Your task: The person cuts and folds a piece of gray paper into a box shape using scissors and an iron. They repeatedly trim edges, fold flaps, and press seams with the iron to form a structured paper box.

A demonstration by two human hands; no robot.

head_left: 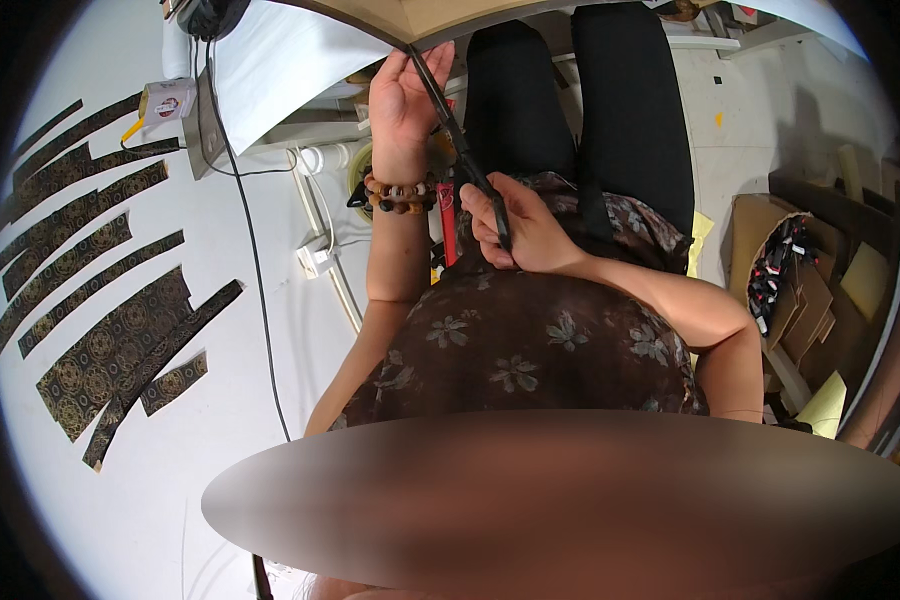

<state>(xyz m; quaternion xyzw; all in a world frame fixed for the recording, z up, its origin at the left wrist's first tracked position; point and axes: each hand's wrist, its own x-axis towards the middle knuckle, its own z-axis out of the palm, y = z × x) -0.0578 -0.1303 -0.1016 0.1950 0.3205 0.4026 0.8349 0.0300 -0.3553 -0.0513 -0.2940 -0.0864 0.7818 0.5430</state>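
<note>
My right hand is closed around the lower end of a long, narrow dark strip. The strip runs taut up to the corner of a tan board at the top edge, which has a dark border. My left hand lies palm up below that corner, its fingers stretched toward the board's edge and beside the strip. Whether those fingertips touch the board cannot be made out. Bead bracelets circle the left wrist.
On a white table at left lie several dark, gold-patterned strips. A black cable crosses it near a small box. A white power strip is beside my left arm. At right stands a carton with cardboard pieces.
</note>
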